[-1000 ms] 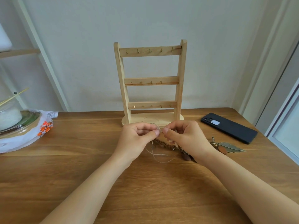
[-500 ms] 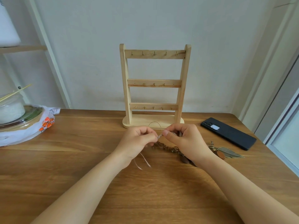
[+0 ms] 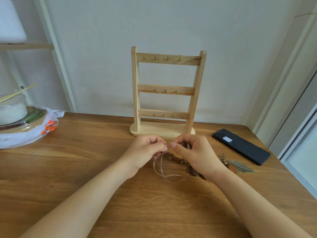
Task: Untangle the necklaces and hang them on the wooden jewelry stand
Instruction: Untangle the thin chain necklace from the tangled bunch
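Both left hand (image 3: 145, 152) and right hand (image 3: 194, 152) pinched the cord (image 3: 164, 176) near the table's (image 3: 77, 160) far edge. Likely needed slow teasing, no yanking.

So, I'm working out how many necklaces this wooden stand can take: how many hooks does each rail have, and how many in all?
Top rail hooks: 5
Middle rail hooks: 3
Bottom rail hooks: 5
Total: 13
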